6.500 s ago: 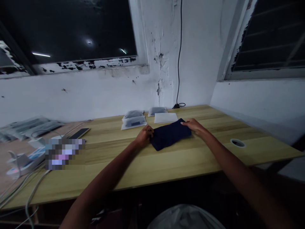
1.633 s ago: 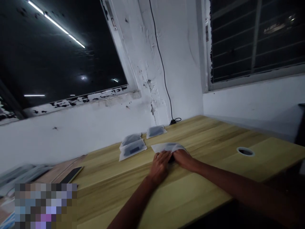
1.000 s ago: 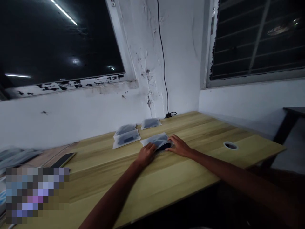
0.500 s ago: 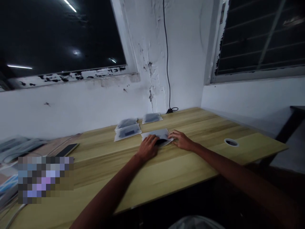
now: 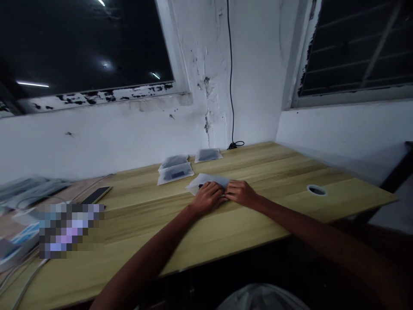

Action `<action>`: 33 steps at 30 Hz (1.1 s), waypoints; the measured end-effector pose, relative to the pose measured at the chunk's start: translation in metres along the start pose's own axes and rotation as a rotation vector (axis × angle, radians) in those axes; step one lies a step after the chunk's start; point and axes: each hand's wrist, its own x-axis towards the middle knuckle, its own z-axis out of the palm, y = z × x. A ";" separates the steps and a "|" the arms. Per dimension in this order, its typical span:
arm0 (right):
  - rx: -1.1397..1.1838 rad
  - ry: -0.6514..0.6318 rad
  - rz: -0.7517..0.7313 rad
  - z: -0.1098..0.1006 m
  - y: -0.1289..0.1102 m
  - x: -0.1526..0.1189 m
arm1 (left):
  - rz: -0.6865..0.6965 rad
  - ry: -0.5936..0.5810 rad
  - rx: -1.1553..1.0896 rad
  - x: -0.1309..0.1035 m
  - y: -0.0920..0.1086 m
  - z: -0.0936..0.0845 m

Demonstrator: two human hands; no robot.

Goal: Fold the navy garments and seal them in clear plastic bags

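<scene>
One pale bag (image 5: pixel 206 177) lies left to right, just past two half-curled hands: left hand (image 5: pixel 208 199) by its middle, right hand (image 5: pixel 241 193) by its right end. I cannot tell their grip.

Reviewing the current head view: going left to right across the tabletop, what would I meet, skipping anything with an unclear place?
Grey wrapped packs → dark-screened phone → overlapping pair of filled frosted bags → left hand → right hand → white-ringed hole.

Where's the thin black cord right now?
In the head view, the black cord hangs down the wall right of centre, its looped end at the table's back edge.
</scene>
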 end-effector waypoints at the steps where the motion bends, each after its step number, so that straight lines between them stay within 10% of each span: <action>1: 0.019 -0.001 0.005 0.000 0.001 -0.001 | 0.009 -0.008 -0.019 0.000 0.000 0.001; 7: 0.187 0.068 0.043 -0.006 0.012 0.000 | 0.104 0.002 0.034 0.001 -0.012 0.005; 15: 0.230 0.277 0.311 -0.036 0.069 -0.006 | -0.045 0.095 0.264 -0.024 -0.086 -0.007; 24: -0.110 -0.248 0.670 -0.014 0.140 -0.054 | -0.544 -0.201 -0.007 -0.060 -0.112 0.013; 33: -0.240 -0.054 0.624 -0.016 0.109 -0.039 | -0.356 -0.077 0.125 -0.042 -0.094 0.010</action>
